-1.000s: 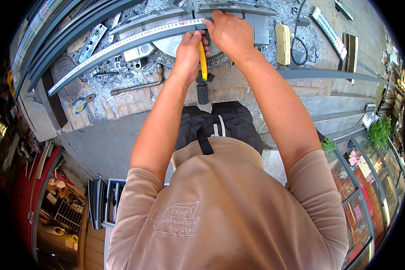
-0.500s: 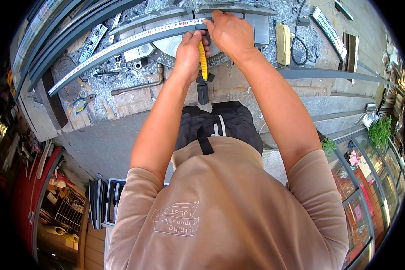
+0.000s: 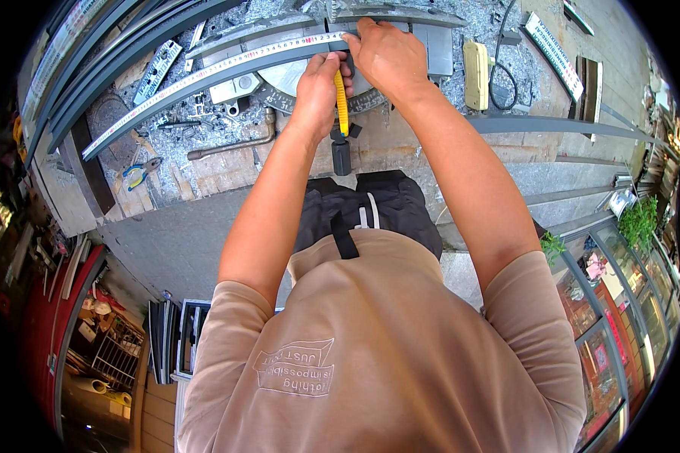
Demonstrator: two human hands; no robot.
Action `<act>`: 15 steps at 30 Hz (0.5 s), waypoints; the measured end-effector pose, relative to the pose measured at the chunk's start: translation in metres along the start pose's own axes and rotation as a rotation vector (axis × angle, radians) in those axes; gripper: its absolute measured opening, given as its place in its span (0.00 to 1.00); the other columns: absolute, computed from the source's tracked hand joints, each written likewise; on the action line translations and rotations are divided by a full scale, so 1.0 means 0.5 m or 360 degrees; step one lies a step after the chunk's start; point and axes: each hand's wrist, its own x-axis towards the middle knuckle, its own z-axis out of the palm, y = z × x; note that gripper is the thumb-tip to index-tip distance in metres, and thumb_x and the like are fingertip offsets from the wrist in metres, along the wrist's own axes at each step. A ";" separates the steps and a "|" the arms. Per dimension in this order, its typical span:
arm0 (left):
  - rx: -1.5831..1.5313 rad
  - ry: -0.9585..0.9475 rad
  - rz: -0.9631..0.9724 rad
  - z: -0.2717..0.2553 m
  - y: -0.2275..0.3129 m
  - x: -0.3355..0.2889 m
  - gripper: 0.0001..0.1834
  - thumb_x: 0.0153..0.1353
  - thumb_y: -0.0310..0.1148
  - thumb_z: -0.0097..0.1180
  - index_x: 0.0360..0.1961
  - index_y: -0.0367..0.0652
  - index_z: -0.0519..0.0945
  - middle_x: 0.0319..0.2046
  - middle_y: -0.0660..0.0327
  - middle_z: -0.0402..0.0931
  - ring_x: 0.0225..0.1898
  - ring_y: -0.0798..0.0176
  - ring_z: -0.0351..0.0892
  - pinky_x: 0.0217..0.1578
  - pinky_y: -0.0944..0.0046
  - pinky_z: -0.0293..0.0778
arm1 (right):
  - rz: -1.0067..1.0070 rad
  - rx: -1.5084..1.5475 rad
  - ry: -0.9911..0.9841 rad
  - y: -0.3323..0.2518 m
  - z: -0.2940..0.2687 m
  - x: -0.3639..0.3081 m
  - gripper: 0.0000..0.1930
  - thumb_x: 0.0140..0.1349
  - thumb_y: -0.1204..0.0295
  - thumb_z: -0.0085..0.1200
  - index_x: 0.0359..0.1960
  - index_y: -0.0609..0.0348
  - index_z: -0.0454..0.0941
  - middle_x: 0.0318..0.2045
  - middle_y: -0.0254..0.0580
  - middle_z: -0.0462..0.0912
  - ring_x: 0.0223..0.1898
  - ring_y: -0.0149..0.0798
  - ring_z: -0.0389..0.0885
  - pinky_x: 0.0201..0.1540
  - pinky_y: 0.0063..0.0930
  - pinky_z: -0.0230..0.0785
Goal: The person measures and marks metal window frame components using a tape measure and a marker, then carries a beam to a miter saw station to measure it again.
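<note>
A white tape measure blade runs along a long dark grey bar that crosses the round metal base of a saw. My right hand presses down at the blade's right end, fingers bent over it; whatever lies beneath the palm is hidden. Close beside it, my left hand is closed at the bar's near edge, its thumb up against the bar. A narrow yellow piece with dark marks sticks out below its fingers toward the saw's black knob; its kind is unclear.
Metal shavings cover the bench around the saw. A bent wrench, pliers and short offcuts lie to the left, beside stacked long bars. At right are a cream-coloured box, a black cable and another grey bar.
</note>
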 end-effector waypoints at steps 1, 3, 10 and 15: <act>0.0001 0.0002 0.0000 0.000 0.000 0.000 0.16 0.81 0.39 0.43 0.53 0.37 0.76 0.37 0.62 0.74 0.36 0.66 0.73 0.39 0.63 0.75 | 0.0003 0.0001 -0.0005 0.000 0.000 0.000 0.18 0.73 0.53 0.52 0.49 0.53 0.83 0.44 0.48 0.89 0.44 0.55 0.89 0.46 0.48 0.81; 0.0005 0.0003 0.0001 0.001 -0.001 0.001 0.16 0.81 0.39 0.43 0.53 0.37 0.76 0.37 0.62 0.74 0.36 0.66 0.73 0.39 0.63 0.75 | -0.0069 0.0025 0.0158 0.010 0.018 0.002 0.19 0.72 0.52 0.54 0.45 0.55 0.83 0.38 0.51 0.89 0.38 0.57 0.89 0.41 0.51 0.81; 0.0000 -0.0004 0.0003 -0.002 -0.003 0.003 0.16 0.81 0.39 0.43 0.54 0.37 0.76 0.37 0.62 0.74 0.36 0.66 0.73 0.39 0.63 0.75 | -0.0115 0.0043 0.0257 0.014 0.027 0.001 0.19 0.71 0.52 0.54 0.43 0.55 0.83 0.35 0.52 0.89 0.34 0.58 0.89 0.37 0.52 0.82; 0.0001 -0.0007 0.0007 -0.002 -0.001 0.001 0.16 0.81 0.38 0.43 0.54 0.37 0.76 0.37 0.62 0.74 0.36 0.66 0.73 0.39 0.63 0.76 | -0.0017 0.0030 0.0061 0.001 0.004 0.000 0.18 0.73 0.52 0.52 0.48 0.54 0.83 0.42 0.50 0.89 0.42 0.56 0.89 0.44 0.49 0.81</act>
